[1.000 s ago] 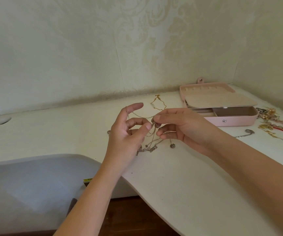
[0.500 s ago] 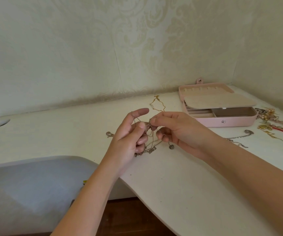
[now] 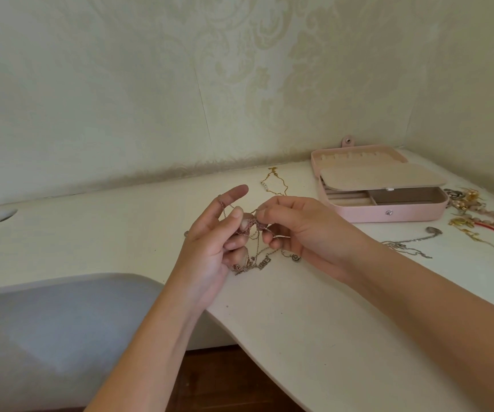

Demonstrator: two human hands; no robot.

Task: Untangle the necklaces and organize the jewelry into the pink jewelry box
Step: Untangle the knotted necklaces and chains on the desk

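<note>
As our left hand (image 3: 210, 251) pinches the tangled thin metal chains (image 3: 250, 226), our right hand (image 3: 299, 230) does likewise. Their pendants (image 3: 265, 262) dangle below.

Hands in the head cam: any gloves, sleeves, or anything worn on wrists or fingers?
No gloves. The left hand and right hand are bare. The left forearm and right forearm are bare to the frame edge, with no sleeve in view. No watch, bracelet or band shows on either wrist. No ring is plain to see. Nails look short and unpainted.
</note>
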